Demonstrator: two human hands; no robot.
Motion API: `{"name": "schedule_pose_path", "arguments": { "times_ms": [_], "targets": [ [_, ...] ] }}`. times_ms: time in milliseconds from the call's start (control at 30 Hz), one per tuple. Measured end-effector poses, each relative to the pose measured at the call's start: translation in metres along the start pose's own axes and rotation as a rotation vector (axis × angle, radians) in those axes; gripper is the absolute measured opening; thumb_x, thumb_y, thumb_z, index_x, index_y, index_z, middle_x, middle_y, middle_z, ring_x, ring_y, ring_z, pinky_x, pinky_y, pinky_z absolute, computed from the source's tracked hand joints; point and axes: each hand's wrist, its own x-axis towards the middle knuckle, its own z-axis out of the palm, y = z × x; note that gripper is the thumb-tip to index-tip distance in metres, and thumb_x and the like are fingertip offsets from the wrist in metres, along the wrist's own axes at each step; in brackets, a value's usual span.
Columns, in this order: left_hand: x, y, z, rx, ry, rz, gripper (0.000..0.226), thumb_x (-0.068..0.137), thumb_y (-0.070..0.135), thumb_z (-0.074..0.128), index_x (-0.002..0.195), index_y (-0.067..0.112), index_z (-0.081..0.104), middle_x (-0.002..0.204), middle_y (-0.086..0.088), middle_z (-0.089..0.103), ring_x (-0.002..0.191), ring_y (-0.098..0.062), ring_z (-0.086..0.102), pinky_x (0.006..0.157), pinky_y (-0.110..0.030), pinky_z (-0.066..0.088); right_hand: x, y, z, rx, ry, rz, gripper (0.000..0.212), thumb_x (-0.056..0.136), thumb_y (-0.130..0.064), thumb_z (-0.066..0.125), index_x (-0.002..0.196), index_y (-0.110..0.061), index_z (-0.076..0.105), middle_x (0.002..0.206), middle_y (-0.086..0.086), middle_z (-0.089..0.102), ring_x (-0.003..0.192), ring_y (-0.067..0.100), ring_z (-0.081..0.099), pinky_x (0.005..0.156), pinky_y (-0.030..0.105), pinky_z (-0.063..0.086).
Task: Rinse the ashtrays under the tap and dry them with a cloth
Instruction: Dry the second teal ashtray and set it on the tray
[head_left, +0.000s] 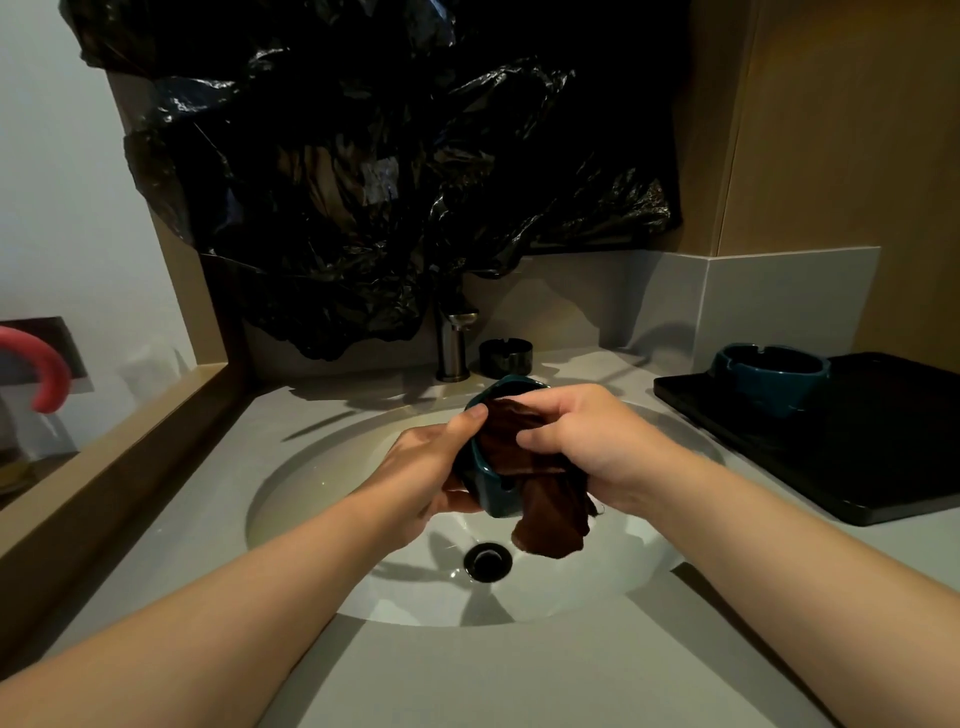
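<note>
Over the white sink (311, 467), we hold a teal ashtray (491, 493) tipped on its side. Our left hand (426, 467) grips it from below, thumb hooked over its rim. Our right hand (592, 441) has its fingers curled round a brown cloth (550, 519) and presses it into the ashtray's bowl. The two hands are close together, with the ashtray clamped between them. The cloth's loose end hangs down inside the sink, above and just to the right of the black drain (488, 560).

Behind the sink, the metal tap (452, 343) stands on the grey desk (519, 686), and black plastic sheeting (363, 156) hangs down to its top. A black ashtray (505, 356) also sits behind the sink, on the desk. To the right of the sink, a second teal ashtray (771, 371) rests upright on a black tray (857, 441). Far to the left of the sink, a pink curved handle (47, 369) shows beyond a wooden ledge.
</note>
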Motion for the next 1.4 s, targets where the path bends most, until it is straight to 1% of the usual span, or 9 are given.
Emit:
{"name": "schedule_pose_path", "arguments": {
  "times_ms": [100,233,333,433,633,867,1000,1200,1400],
  "targets": [
    [-0.001,0.001,0.0,0.006,0.001,0.033,0.026,0.092,0.038,0.056,0.099,0.016,0.069,0.086,-0.008,0.075,0.085,-0.026,0.072,0.074,-0.04,0.058,-0.003,-0.007,-0.007,-0.162,-0.095,-0.037,0.046,0.087,0.014,0.048,0.101,-0.022,0.073,0.098,0.009,0.074,0.091,0.022,0.07,0.08,0.031,0.057],
    [-0.002,0.0,0.002,0.058,-0.005,0.022,0.024,0.092,0.035,0.059,0.096,0.014,0.07,0.087,-0.01,0.075,0.085,-0.027,0.072,0.072,-0.039,0.059,-0.005,-0.015,-0.006,-0.701,-0.061,0.002,0.045,0.087,0.003,0.052,0.099,-0.034,0.074,0.092,-0.003,0.071,0.085,0.017,0.066,0.069,0.022,0.054],
    [-0.001,0.001,0.003,0.032,0.013,-0.004,0.027,0.091,0.036,0.059,0.102,0.012,0.068,0.091,-0.012,0.075,0.087,-0.028,0.071,0.071,-0.039,0.059,-0.003,-0.011,-0.002,-0.672,0.164,-0.031,0.034,0.088,-0.003,0.054,0.104,-0.027,0.073,0.084,-0.003,0.069,0.083,0.018,0.065,0.065,0.023,0.053],
    [0.0,0.0,0.005,0.018,0.034,-0.008,0.029,0.091,0.037,0.06,0.103,0.011,0.067,0.093,-0.013,0.074,0.088,-0.028,0.071,0.073,-0.042,0.059,0.002,-0.001,0.002,-0.559,0.317,-0.087,0.024,0.089,-0.011,0.06,0.11,-0.017,0.07,0.091,0.004,0.069,0.089,0.022,0.066,0.079,0.033,0.055],
    [0.001,-0.001,0.006,0.049,0.063,0.008,0.027,0.092,0.037,0.058,0.1,0.014,0.068,0.091,-0.013,0.075,0.085,-0.028,0.072,0.074,-0.042,0.06,0.005,0.006,0.009,-0.298,0.066,-0.091,0.031,0.088,0.0,0.058,0.106,-0.022,0.071,0.094,0.002,0.072,0.088,0.017,0.068,0.079,0.028,0.056],
    [0.002,-0.003,0.007,0.171,0.134,0.015,0.029,0.089,0.039,0.061,0.093,0.011,0.07,0.089,-0.013,0.074,0.082,-0.029,0.071,0.069,-0.039,0.06,-0.005,-0.011,-0.003,-1.046,-0.226,-0.158,0.044,0.084,0.006,0.045,0.103,-0.023,0.072,0.07,-0.006,0.057,0.061,0.013,0.051,0.046,0.012,0.039],
    [0.003,0.0,0.009,0.143,0.156,-0.074,0.034,0.088,0.041,0.062,0.096,0.008,0.067,0.092,-0.017,0.072,0.083,-0.031,0.071,0.067,-0.04,0.06,-0.004,-0.01,0.001,-1.466,-0.142,-0.294,0.024,0.085,-0.005,0.056,0.102,-0.017,0.067,0.08,0.001,0.057,0.075,0.022,0.054,0.06,0.026,0.042],
    [0.004,-0.003,0.006,0.193,0.119,-0.174,0.042,0.087,0.047,0.061,0.1,0.008,0.065,0.093,-0.017,0.072,0.082,-0.033,0.071,0.066,-0.039,0.06,0.015,0.012,-0.015,-1.561,-0.105,-0.656,0.043,0.081,-0.004,0.058,0.12,-0.022,0.063,0.117,-0.007,0.062,0.101,0.021,0.056,0.078,0.035,0.05],
    [0.008,-0.002,0.004,0.325,0.306,-0.101,0.038,0.081,0.048,0.067,0.086,0.011,0.069,0.082,-0.011,0.073,0.072,-0.028,0.072,0.072,-0.043,0.061,0.021,0.016,-0.002,-1.637,-0.096,-0.397,0.015,0.086,-0.009,0.055,0.1,-0.012,0.06,0.093,0.002,0.06,0.082,0.024,0.057,0.062,0.03,0.045]
  ]
}}
